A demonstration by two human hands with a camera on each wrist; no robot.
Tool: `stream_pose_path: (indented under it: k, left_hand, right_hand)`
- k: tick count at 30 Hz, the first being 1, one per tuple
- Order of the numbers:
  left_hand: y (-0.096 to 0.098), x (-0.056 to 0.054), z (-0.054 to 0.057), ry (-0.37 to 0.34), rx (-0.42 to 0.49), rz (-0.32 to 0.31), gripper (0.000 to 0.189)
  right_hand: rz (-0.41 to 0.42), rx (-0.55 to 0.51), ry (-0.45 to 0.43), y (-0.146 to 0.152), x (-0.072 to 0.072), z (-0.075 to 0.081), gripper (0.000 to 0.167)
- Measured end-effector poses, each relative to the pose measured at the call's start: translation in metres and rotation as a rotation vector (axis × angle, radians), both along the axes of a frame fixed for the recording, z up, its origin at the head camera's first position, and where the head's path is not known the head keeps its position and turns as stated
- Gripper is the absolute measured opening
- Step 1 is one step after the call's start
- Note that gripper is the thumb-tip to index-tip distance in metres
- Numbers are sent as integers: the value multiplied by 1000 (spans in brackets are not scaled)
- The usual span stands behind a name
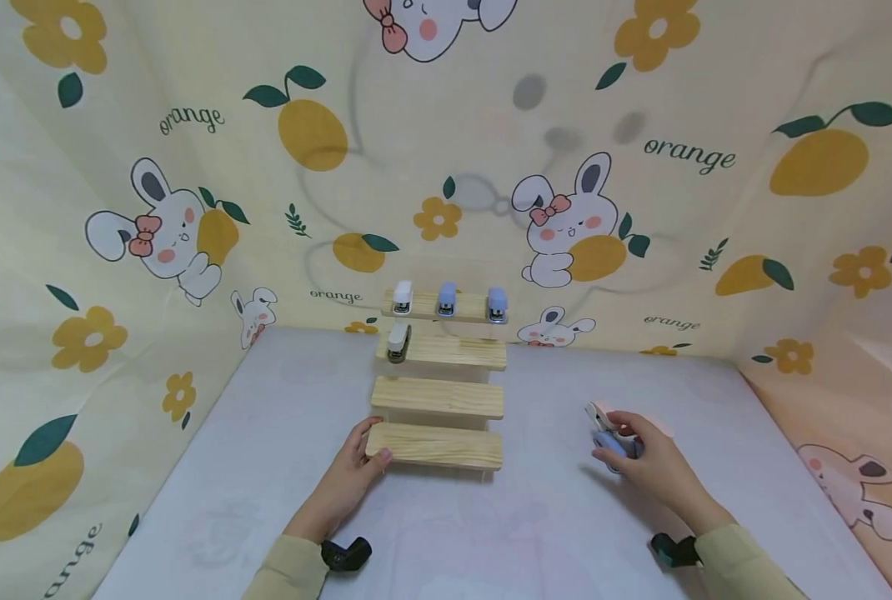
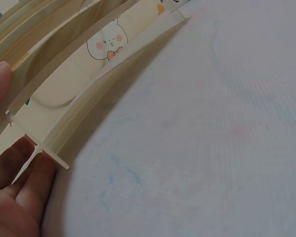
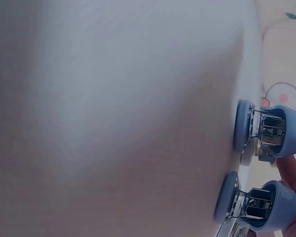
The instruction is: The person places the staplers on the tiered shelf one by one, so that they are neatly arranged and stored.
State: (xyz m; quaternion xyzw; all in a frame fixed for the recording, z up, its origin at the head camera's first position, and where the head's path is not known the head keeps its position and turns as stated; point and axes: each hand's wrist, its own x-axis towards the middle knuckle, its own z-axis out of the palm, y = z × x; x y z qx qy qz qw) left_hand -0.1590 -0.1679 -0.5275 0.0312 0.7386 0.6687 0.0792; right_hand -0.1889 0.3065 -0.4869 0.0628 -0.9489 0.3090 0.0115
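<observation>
My left hand grips the left end of the front tier of a stepped wooden rack. In the left wrist view, a thumb lies on the board, with other fingers below beside the clear side piece. To the right of the rack, my right hand holds a blue mini stapler between thumb and fingers. The right wrist view has two blue staplers side by side, one upper and one lower, with fingers behind and between them. A white stapler lies just beyond the hand.
On the rack's top tier stand a white stapler and two blue ones, the middle and the right. Another white stapler is at the left of the second tier. Patterned cloth walls the table at back and sides.
</observation>
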Motion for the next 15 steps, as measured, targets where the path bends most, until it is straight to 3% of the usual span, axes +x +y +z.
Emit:
stream_pose_path:
  k: [10,15]
  left_hand:
    - [0,1,2,-24,0,0,65]
    - [0,2,3,-21,1,2,65]
  right_hand:
    - [15,9,-5,1,3,-1,78]
    - [52,76,-35,1,1,-1,79]
